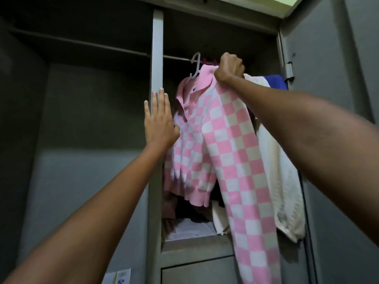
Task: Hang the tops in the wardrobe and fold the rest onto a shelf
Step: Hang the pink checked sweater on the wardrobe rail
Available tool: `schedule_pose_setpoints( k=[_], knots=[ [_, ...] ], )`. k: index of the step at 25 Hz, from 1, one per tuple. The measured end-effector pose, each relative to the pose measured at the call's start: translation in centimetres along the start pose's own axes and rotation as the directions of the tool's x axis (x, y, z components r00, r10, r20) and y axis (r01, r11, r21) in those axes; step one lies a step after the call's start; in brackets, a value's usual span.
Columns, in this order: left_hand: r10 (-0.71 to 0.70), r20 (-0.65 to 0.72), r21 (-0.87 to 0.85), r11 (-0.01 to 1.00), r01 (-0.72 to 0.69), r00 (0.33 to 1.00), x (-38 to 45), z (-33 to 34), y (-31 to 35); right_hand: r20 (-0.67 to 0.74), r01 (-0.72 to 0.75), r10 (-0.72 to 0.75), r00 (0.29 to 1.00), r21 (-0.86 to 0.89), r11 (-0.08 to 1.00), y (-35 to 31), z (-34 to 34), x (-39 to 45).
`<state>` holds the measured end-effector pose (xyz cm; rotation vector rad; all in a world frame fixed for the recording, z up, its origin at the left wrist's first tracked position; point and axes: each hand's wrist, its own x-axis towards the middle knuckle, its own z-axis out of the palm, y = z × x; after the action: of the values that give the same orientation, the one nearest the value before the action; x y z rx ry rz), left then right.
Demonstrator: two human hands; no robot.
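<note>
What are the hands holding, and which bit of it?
The right hand grips the pink-and-white checked knitted top at its shoulder, by the collar. The left hand holds nothing; it rests flat on the grey wardrobe post.

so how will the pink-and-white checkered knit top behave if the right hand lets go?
The pink-and-white checkered knit top is probably floppy: its sleeve droops straight down. Likely light, since the thin white plastic hanger carries it. It may swing or slip askew, as the right hand grips its shoulder.
</note>
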<state>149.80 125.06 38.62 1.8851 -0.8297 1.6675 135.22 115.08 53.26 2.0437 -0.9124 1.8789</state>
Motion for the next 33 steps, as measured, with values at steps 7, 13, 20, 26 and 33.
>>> schedule_pose_setpoints(
  k=[7,13,20,26,33],
  knots=[
    [0.035,-0.065,0.07,0.997,-0.031,0.997,-0.2,1.0,-0.2,-0.088,0.035,-0.035,0.996,-0.01,0.999,-1.0,4.2,4.1],
    [0.045,-0.092,0.099,0.994,-0.036,0.995,-0.3,1.2,0.0,-0.078,0.045,-0.045,0.996,-0.005,0.999,-0.3,7.2,4.2],
    [0.062,-0.082,0.08,0.995,-0.055,0.995,-0.4,0.7,0.1,-0.057,0.017,-0.013,0.998,0.073,0.997,0.0,5.8,1.7],
    [0.223,0.017,-0.043,0.974,-0.222,0.975,-4.0,0.6,0.7,0.134,-0.24,0.203,0.97,0.379,0.894,1.4,2.8,-4.8],
    [0.149,0.59,-0.591,0.749,0.299,0.793,-15.8,-1.1,5.2,0.679,-0.536,0.167,0.714,0.377,0.755,6.8,2.7,-22.7]
  ],
)
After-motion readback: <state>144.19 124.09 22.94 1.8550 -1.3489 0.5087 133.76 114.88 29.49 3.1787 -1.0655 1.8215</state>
